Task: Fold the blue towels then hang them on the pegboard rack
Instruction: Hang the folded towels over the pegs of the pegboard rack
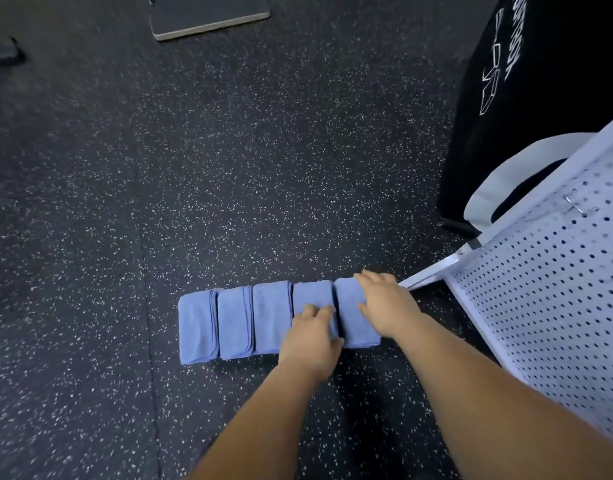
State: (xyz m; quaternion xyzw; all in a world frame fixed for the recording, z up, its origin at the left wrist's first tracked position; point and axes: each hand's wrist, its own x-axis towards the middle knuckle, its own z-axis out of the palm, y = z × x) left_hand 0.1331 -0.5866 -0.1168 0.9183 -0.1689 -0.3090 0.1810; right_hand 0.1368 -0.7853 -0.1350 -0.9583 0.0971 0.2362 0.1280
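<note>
Left hand (pixel 310 341): fingers (pixel 319 310) bent over the right edge of the fourth towel (pixel 312 294), at the seam with its neighbour. Pinching or just pressing, cannot tell. Right hand (pixel 384 303): fingers (pixel 367 279) released, laid flat and spread on the rightmost towel (pixel 353 323), holding nothing.

The blue towels (pixel 234 323) are five folded strips lying side by side on the speckled floor (pixel 229 168), edges touching. The right end of the row is just beside the foot of the white pegboard rack (pixel 557 289).

Risks, as a judgement: lifting one strip by a single edge would likely let the fold drop open. Dragging it could also pull the neighbour askew, since they touch. The rack foot sits near the right hand, so a snag is possible.

Each strip's long axis runs away from the person, tilted slightly, while the row itself runs left to right. A black bag (pixel 540 98) stands behind the rack.
</note>
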